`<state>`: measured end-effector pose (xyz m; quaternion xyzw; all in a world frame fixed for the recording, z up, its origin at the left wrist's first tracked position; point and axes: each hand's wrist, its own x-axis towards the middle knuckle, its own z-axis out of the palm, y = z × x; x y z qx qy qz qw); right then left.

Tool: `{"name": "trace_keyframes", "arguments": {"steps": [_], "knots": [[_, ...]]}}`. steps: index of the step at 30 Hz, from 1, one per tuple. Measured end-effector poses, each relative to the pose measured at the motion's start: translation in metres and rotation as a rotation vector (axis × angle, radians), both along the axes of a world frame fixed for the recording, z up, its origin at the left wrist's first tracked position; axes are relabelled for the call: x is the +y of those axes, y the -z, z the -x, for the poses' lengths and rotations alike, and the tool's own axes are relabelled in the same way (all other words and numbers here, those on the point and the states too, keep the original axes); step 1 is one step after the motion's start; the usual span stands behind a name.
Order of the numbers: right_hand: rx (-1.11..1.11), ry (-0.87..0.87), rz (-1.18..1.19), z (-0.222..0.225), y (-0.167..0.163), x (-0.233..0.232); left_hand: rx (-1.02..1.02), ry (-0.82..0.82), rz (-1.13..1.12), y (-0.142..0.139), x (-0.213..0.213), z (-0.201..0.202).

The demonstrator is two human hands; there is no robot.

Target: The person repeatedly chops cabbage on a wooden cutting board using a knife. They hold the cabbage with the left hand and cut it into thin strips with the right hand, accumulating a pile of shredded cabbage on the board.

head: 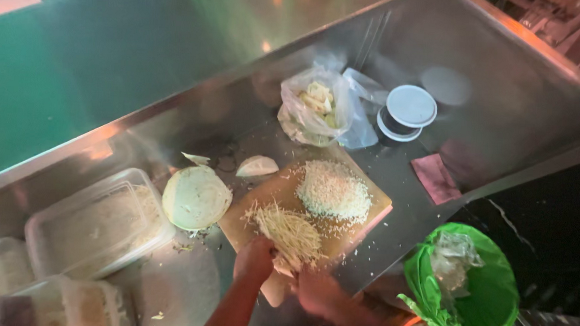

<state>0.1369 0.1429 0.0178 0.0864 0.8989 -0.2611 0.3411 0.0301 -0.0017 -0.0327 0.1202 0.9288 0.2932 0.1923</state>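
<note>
Left hand: left hand (254, 259) clenches around a bunch of pale shredded cabbage strips (291, 232) on the tan wooden cutting board (270, 195).
Right hand: right hand (316, 291) presses the same bunch; its grasp is blurred, I cannot tell.
Spill risk: strips lie near the board's edge and could slide onto the steel counter (184, 290).
Mixing risk: the white finely chopped heap (333, 190) sits just beside and could get swept in.
Nearby: the halved round cabbage (197, 197) could roll.

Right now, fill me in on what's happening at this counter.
A person is working shredded cabbage on a wooden cutting board on a steel counter. The left hand rests on the shreds and the right hand sits at their near edge; no knife is visible. A finer pile lies further back on the board. A halved cabbage sits beside the board, next to a clear plastic tub.
</note>
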Motion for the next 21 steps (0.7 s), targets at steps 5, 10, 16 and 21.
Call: {"name": "trace_keyframes", "arguments": {"steps": [5, 10, 16, 21], "knots": [[0.134, 0.100, 0.045, -0.009, 0.007, 0.004, 0.006, -0.030, 0.002, -0.002, 0.000, -0.001], [0.059, -0.008, -0.003, -0.011, 0.008, 0.007, -0.093, -0.100, -0.005, -0.003, 0.003, -0.001], [0.119, 0.075, 0.002, -0.002, 0.005, 0.002, -0.041, -0.050, 0.014, -0.005, 0.003, 0.002], [0.032, 0.053, 0.052, -0.003, 0.008, 0.001, 0.099, 0.037, -0.027, -0.005, 0.004, 0.003]]}}
